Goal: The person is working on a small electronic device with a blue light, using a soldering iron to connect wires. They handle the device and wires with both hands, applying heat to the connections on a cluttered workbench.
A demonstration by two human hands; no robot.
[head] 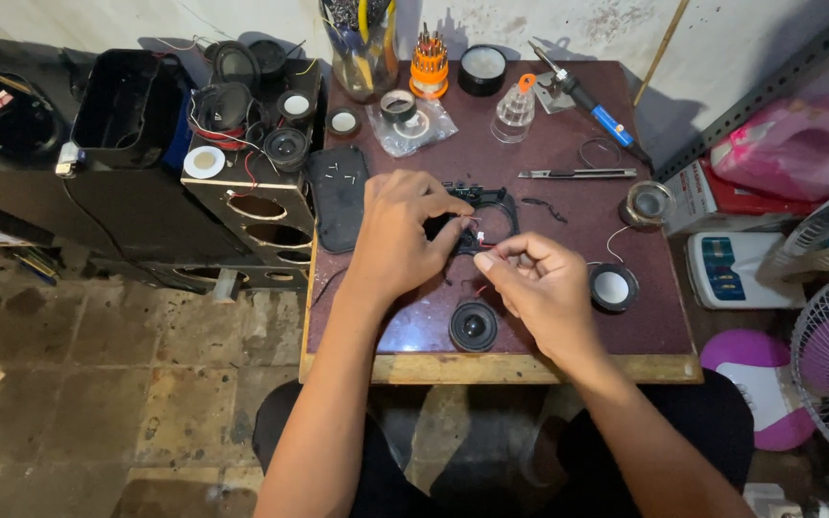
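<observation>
The black speaker frame (485,213) sits pinned under our left hand (403,230), its red wire (485,246) pinched in our right hand (539,284), the loose speaker (473,326) below our grip still unfitted.

head camera, looking down, near table (626,355)

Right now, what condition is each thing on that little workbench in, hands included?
left hand: fingers curled, pressing down on the black plastic frame
right hand: fingertips pinched on a thin red wire
black plastic frame: lying flat, ring opening empty
small speaker: loose, cone facing up
soldering iron: lying down, unheld
clear bottle: upright, orange cap on
screwdriver set: upright, bits slotted in
tape roll: flat on a plastic bag
</observation>
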